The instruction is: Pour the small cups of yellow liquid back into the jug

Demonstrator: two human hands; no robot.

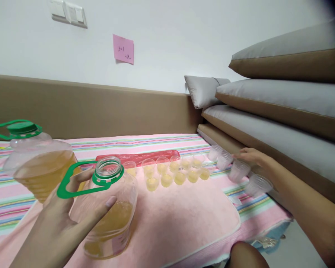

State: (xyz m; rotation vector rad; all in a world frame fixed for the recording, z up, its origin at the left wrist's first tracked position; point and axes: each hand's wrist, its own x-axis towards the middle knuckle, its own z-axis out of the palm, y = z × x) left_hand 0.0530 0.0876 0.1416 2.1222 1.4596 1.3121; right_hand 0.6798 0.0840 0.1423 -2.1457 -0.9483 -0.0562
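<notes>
My left hand (64, 216) is wrapped round the shoulder of a clear plastic jug (128, 193), thumb across its near side and fingers by the green carry handle. The jug stands upright without a cap and holds yellowish liquid low down. At the right, my right hand (251, 155) reaches in behind nested clear plastic cups (239, 171), fingers stretched out and partly hidden; whether they touch the cups I cannot tell. Several small cups of yellow liquid (179, 178) stand in rows on the pink mat (184, 219).
A second jug (44, 167), green-capped and tilted in view, is at the left. Red plastic film (156, 156) lies behind the cup rows. More nested cups (258, 185) stand along the right edge, beside stacked grey-and-brown cushions (281, 126). A knee (245, 257) shows at the bottom.
</notes>
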